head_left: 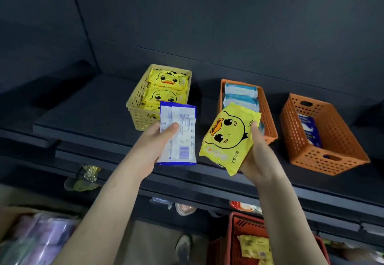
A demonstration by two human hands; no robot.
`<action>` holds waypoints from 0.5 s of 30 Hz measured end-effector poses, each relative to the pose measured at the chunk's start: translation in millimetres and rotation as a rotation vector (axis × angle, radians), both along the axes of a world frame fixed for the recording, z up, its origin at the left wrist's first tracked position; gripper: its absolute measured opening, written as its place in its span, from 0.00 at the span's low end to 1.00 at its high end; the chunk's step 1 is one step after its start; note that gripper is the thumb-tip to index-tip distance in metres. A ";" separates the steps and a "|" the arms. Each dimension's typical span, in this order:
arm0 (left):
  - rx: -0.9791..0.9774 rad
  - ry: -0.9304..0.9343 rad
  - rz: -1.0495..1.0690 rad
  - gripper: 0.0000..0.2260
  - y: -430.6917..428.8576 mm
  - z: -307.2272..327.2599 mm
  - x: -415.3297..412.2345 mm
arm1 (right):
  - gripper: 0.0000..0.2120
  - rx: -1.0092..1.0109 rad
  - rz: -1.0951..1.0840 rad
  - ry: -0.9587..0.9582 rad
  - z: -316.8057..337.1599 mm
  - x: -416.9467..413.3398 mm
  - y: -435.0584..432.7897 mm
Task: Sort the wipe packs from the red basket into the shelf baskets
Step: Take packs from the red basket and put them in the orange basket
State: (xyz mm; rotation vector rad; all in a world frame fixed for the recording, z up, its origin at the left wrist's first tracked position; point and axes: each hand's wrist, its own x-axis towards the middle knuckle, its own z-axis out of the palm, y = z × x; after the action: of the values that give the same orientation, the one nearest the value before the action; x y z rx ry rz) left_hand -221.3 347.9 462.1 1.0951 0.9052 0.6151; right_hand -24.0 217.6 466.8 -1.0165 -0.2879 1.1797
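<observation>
Hands each gripped one pack before the shelf [83, 111]: left hand [158, 138] a blue-edged pack [178, 134], upright, just in front of the yellow basket [137, 109]; right hand [257, 156] a tilted yellow duck pack [228, 138] before the middle orange basket [268, 117]. Its likely home, the yellow basket, lay leftward, nearer the left hand.

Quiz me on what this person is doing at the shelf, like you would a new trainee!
1. True or false: the left-hand grip holds a blue-edged white plastic wipe pack, the right-hand grip a yellow duck-print plastic wipe pack.
2. Which shelf basket already holds duck-print packs? A: the yellow perforated plastic basket. B: the middle orange perforated basket. C: the right orange perforated basket.
3. How many perforated baskets stand on the dark shelf?
Key: 1 true; 2 A; 3 three.
</observation>
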 end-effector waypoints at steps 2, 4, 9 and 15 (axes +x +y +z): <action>0.035 -0.005 0.022 0.08 26.5 0.2 5.2 | 0.18 0.019 0.050 -0.120 -2.8 10.6 28.1; 0.060 -0.047 0.093 0.10 54.8 2.0 7.5 | 0.19 -0.012 0.072 -0.249 -4.1 20.8 61.3; 0.197 0.012 0.248 0.10 122.7 13.1 5.9 | 0.17 -0.007 0.124 -0.540 7.5 50.5 148.5; 0.206 0.102 0.434 0.09 174.5 12.7 -8.3 | 0.12 0.040 0.286 -1.008 39.2 53.7 250.7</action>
State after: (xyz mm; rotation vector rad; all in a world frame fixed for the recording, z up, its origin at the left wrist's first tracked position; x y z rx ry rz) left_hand -229.6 522.4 474.7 1.1266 1.2018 1.0355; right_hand 29.7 468.3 506.0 -1.5097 -1.2742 0.8105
